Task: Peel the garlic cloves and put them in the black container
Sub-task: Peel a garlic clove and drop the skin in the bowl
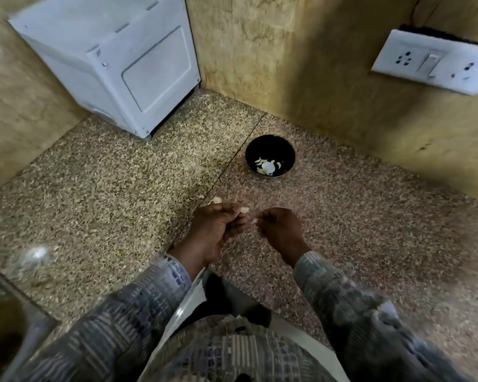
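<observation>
The speckled counter [94, 175] carries a white appliance [116, 59] at the far left. The black container [268, 146] sits mid-counter and already holds several peeled cloves [268, 165]. Nearer, the left hand [215, 227] pinches a garlic clove [244, 210], and the right hand [279, 230], close beside it, pinches its skin. Peeling looks partway done. One loose piece [215, 199] lies just beyond the hands.
</observation>
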The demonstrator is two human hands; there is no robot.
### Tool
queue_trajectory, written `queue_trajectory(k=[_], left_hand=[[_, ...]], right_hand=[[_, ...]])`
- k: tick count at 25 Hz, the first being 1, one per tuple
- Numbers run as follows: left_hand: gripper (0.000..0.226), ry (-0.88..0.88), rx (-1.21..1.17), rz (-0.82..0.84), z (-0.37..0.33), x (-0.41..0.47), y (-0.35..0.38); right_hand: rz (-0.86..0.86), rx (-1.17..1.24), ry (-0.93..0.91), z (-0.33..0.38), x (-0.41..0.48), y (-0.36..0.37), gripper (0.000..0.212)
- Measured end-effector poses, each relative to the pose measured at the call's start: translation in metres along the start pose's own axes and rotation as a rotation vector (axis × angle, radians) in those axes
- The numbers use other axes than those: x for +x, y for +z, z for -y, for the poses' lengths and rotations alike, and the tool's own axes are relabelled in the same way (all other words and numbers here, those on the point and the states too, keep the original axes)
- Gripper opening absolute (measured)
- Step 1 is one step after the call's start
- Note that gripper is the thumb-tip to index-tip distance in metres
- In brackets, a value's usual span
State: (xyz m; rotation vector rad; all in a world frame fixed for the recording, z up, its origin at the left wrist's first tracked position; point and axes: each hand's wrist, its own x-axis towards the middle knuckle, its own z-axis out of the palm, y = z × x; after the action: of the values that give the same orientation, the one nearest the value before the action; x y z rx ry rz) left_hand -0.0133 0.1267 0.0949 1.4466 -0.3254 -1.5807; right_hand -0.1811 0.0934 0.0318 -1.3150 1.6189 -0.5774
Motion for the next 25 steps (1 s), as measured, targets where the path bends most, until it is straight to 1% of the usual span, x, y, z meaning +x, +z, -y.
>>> queue_trajectory(k=[2, 3, 6, 8, 9, 10, 11, 12, 13, 14, 15, 16, 17, 18, 20, 21, 22, 23, 24, 25], left_hand=[[0.009, -0.022, 0.044, -0.076, 0.013, 0.02, -0.014], [0.008, -0.037, 0.068, -0.1, 0.02, 0.029, -0.02], [0.007, -0.068, 0.136, -0.126, 0.038, 0.05, -0.031], [0.006, -0.094, 0.172, -0.129, 0.048, 0.063, -0.036], [0.004, -0.102, 0.187, -0.125, 0.051, 0.068, -0.037], [0.007, -0.107, 0.213, -0.124, 0.053, 0.072, -0.038], [0.01, -0.108, 0.218, -0.117, 0.056, 0.076, -0.038], [0.012, -0.105, 0.234, -0.11, 0.058, 0.078, -0.037], [0.012, -0.091, 0.237, -0.091, 0.06, 0.079, -0.035], [0.013, -0.077, 0.258, -0.066, 0.061, 0.079, -0.032], [0.015, -0.062, 0.287, -0.039, 0.063, 0.078, -0.029], [0.017, -0.056, 0.328, -0.019, 0.065, 0.077, -0.026], [0.018, -0.07, 0.344, -0.013, 0.064, 0.078, -0.024], [0.02, -0.12, 0.322, -0.02, 0.063, 0.08, -0.023], [0.018, -0.34, 0.158, 0.004, 0.056, 0.081, -0.024], [0.017, -0.45, 0.073, 0.045, 0.052, 0.079, -0.025], [0.016, -0.5, 0.021, 0.075, 0.051, 0.079, -0.026], [0.015, -0.471, 0.019, 0.093, 0.052, 0.078, -0.025], [0.012, -0.342, 0.074, 0.1, 0.053, 0.076, -0.025], [0.009, -0.097, 0.235, 0.098, 0.056, 0.075, -0.026]], right_hand=[[0.046, -0.297, -0.049, -0.014, 0.019, 0.014, 0.018], [0.057, -0.377, -0.065, -0.02, 0.026, 0.021, 0.016], [0.046, -0.419, -0.055, -0.031, 0.034, 0.029, 0.01], [0.038, -0.418, -0.029, -0.04, 0.035, 0.03, 0.012], [0.029, -0.39, 0.004, -0.044, 0.034, 0.029, 0.013], [0.012, -0.32, 0.062, -0.043, 0.029, 0.027, 0.014], [-0.011, -0.175, 0.129, -0.043, 0.025, 0.026, 0.014], [-0.021, 0.029, 0.21, -0.039, 0.018, 0.026, 0.012], [0.003, 0.23, 0.284, -0.035, 0.01, 0.027, 0.011], [0.048, 0.341, 0.313, -0.03, 0.003, 0.029, 0.012], [0.079, 0.367, 0.3, -0.025, -0.001, 0.03, 0.013], [0.077, 0.322, 0.268, -0.023, -0.005, 0.031, 0.012], [0.051, 0.228, 0.2, -0.022, -0.005, 0.031, 0.01], [0.011, 0.062, 0.07, -0.024, -0.004, 0.028, 0.007], [-0.031, -0.249, -0.338, -0.031, 0.0, 0.021, 0.004], [-0.024, -0.319, -0.482, -0.033, 0.002, 0.018, 0.005], [-0.015, -0.311, -0.504, -0.031, 0.002, 0.017, 0.005], [-0.03, -0.258, -0.412, -0.026, -0.001, 0.019, 0.004], [-0.057, -0.131, -0.191, -0.019, -0.004, 0.022, 0.005], [-0.072, 0.122, 0.139, -0.01, -0.005, 0.026, 0.007]])
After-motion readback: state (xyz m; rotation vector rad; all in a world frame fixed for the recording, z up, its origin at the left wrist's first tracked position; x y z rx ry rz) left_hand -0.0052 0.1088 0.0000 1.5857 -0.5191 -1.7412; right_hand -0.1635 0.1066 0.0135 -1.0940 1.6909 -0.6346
